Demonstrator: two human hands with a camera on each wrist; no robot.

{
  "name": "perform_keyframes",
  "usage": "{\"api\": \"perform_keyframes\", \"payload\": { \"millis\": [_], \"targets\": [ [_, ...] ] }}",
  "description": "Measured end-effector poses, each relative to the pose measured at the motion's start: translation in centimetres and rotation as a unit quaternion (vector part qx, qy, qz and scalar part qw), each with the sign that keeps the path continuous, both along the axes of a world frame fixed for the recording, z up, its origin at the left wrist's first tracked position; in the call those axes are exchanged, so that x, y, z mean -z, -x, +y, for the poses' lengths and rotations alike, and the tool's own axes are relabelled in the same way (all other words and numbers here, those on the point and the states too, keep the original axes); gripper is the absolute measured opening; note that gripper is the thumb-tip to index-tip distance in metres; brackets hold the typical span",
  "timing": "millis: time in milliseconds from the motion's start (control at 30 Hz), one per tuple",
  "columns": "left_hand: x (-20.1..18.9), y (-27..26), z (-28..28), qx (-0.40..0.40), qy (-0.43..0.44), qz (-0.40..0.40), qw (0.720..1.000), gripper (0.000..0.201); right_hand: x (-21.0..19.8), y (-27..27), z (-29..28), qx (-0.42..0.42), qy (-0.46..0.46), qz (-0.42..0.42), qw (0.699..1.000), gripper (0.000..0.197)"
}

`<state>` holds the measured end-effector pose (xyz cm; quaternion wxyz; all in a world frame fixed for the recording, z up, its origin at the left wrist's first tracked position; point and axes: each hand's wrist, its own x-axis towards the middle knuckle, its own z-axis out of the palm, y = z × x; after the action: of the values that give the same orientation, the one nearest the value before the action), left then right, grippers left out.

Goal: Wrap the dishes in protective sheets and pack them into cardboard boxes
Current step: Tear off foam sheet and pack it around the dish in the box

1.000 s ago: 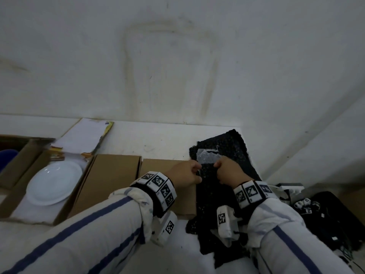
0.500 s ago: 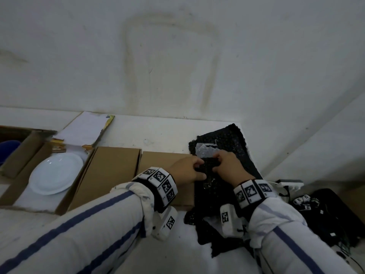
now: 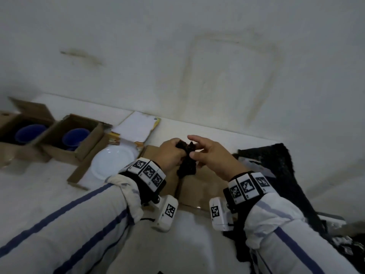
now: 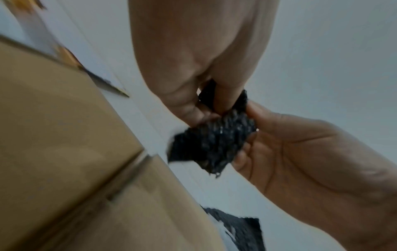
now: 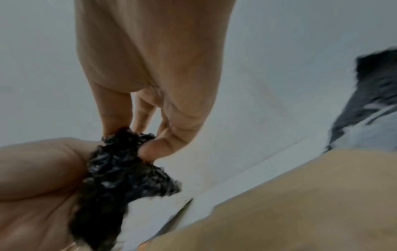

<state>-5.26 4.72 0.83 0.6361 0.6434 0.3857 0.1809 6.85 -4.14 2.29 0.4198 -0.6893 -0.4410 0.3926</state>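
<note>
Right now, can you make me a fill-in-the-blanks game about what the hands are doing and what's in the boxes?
1. Both hands, the left hand and the right hand, hold a bunched-up sheet whose colour is ____.
2. The round plate lying in the open box is ____ in colour.
3. The two small boxes on the far left each hold a ____ cup.
4. The brown flat boxes under the hands are made of ____.

Missing words: black; white; blue; cardboard

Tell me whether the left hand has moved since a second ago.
Yes: left hand went leftward from the sheet pile, across the closed box, toward the white plate.
</note>
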Motion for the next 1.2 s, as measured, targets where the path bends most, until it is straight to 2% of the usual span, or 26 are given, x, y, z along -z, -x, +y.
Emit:
{"api": "perform_keyframes", "payload": {
  "millis": [33,100,200,267,300,333,367,400,467,567,633,767,867,967,1033,1100,1200],
  "targets": [
    [0.2,1.7,1.2,-0.008,-0.02,0.022,1.0,0.015,0.0,1.7,1.4,-0.021,0.006,-0.032,0.999,0.051],
    [0.5,5.0,3.5,-0.019,-0.001,0.027,0.999,0.019,0.3,5.1,4.0,-0.044,0.024,-0.079,0.996,0.049],
    [1.3,10.2,6.8,0.0,0.047,0.016,0.999,0.025,1.4,9.6,7.5,-0.052,0.03,-0.077,0.995,0.03],
    [2.2,13.3,8.9,-0.001,0.076,0.022,0.997,0.022,2.4,12.2,9.3,-0.057,0.044,-0.077,0.994,0.023],
    [2.6,14.6,9.8,-0.006,0.053,0.054,0.997,0.02,3.2,13.4,10.2,-0.065,0.051,-0.093,0.992,0.021],
    [3.3,15.8,10.8,0.0,-0.004,0.116,0.993,0.02,4.2,14.4,11.0,-0.078,0.056,-0.132,0.987,0.02],
    [4.0,16.8,11.7,0.029,-0.071,0.192,0.978,0.025,5.1,15.5,11.7,-0.097,0.061,-0.187,0.976,0.021],
    [4.7,17.6,12.3,0.079,-0.131,0.265,0.952,0.033,6.0,16.5,12.2,-0.121,0.068,-0.242,0.96,0.025],
    [5.9,18.7,13.0,0.169,-0.197,0.361,0.896,0.038,7.6,18.4,12.8,-0.179,0.091,-0.305,0.931,0.031],
    [7.2,19.6,13.3,0.27,-0.271,0.439,0.813,0.04,9.1,20.5,13.0,-0.271,0.131,-0.364,0.881,0.026],
    [7.5,19.9,13.4,0.312,-0.307,0.452,0.777,0.039,9.4,21.1,13.1,-0.295,0.145,-0.378,0.866,0.033],
    [7.2,20.3,13.5,0.348,-0.307,0.436,0.771,0.024,9.2,21.2,13.3,-0.302,0.16,-0.387,0.856,0.038],
    [7.5,20.3,13.8,0.361,-0.299,0.427,0.773,0.038,9.7,21.3,13.0,-0.322,0.172,-0.427,0.827,0.026],
    [7.5,20.4,13.5,0.348,-0.295,0.407,0.791,0.048,10.2,21.5,12.8,-0.33,0.185,-0.449,0.81,0.032],
    [7.7,20.3,13.4,0.331,-0.297,0.4,0.801,0.053,9.8,21.2,13.1,-0.332,0.188,-0.439,0.813,0.033],
    [7.8,20.3,13.3,0.321,-0.297,0.399,0.806,0.054,9.2,20.7,13.6,-0.316,0.18,-0.411,0.836,0.03],
    [8.3,20.1,13.3,0.318,-0.303,0.418,0.796,0.052,8.8,20.1,13.8,-0.306,0.19,-0.388,0.848,0.029]
  ]
}}
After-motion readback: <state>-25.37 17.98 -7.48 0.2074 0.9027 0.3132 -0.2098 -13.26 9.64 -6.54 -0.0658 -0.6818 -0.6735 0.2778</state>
